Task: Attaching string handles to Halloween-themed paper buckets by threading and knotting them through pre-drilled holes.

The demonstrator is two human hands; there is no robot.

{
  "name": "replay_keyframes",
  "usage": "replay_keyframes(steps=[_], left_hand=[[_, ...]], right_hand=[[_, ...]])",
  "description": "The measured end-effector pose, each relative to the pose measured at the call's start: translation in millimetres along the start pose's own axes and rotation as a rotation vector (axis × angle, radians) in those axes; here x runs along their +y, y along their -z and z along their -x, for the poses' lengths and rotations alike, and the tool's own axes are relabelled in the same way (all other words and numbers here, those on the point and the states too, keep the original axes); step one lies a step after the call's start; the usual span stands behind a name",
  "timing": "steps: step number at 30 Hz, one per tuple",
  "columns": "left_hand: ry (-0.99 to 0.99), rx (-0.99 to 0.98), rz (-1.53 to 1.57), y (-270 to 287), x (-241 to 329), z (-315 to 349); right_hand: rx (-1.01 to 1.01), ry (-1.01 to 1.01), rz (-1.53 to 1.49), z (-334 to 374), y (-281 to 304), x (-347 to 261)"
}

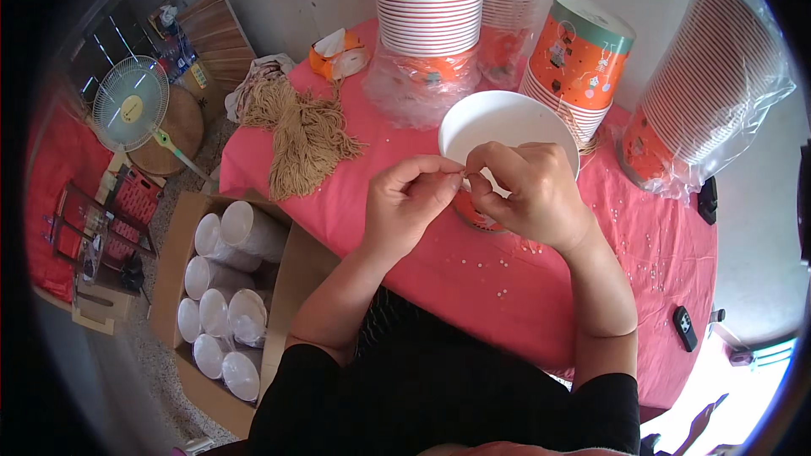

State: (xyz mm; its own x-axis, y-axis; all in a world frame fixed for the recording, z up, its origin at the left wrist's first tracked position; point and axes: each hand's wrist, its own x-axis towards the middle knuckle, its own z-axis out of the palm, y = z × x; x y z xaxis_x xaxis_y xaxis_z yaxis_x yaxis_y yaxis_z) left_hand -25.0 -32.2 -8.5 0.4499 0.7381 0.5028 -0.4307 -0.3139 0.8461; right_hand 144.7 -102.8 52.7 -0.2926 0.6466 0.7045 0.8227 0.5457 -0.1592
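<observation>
A paper bucket [508, 125], white inside with an orange printed outside, stands on the table in front of me. At its near rim my left hand [405, 204] is closed in a pinch, thumb against forefinger. Facing it, my right hand [530, 192] is also closed, its curled fingertips almost meeting the left ones. Whatever is between the fingers is too small and too covered to make out. To the left of the bucket lies a bundle of tan cords [308, 139].
Stacked buckets [431, 0] in clear plastic rise at the back; another wrapped stack [710, 76] leans at right. Beside them is an upside-down orange bucket [583, 46]. White bits dot the pink tablecloth [456, 304], near a black remote [685, 328]. A carton [193, 371] holds wrapped cup stacks.
</observation>
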Motion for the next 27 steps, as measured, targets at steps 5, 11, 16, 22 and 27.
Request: replay_keyframes(steps=[5,11,16,22,27], left_hand=[[-0.260,-0.042,-0.442,4.1,7.9,-8.4],[-0.256,-0.103,-0.616,3.3,28.5,-10.8],[0.175,-0.185,-0.136,7.6,22.7,-6.7],[0.283,-0.190,0.067,6.7,15.6,-6.7],[0.250,-0.208,0.034,9.5,6.7,-6.5]], right_hand=[[-0.001,0.011,0.015,-0.1,0.9,0.7],[-0.015,0.010,0.010,0.2,2.3,0.9],[-0.018,0.021,0.007,-0.1,2.1,0.8],[-0.026,-0.072,-0.124,-1.0,8.1,-0.5],[0.021,-0.113,-0.237,0.7,7.0,6.3]])
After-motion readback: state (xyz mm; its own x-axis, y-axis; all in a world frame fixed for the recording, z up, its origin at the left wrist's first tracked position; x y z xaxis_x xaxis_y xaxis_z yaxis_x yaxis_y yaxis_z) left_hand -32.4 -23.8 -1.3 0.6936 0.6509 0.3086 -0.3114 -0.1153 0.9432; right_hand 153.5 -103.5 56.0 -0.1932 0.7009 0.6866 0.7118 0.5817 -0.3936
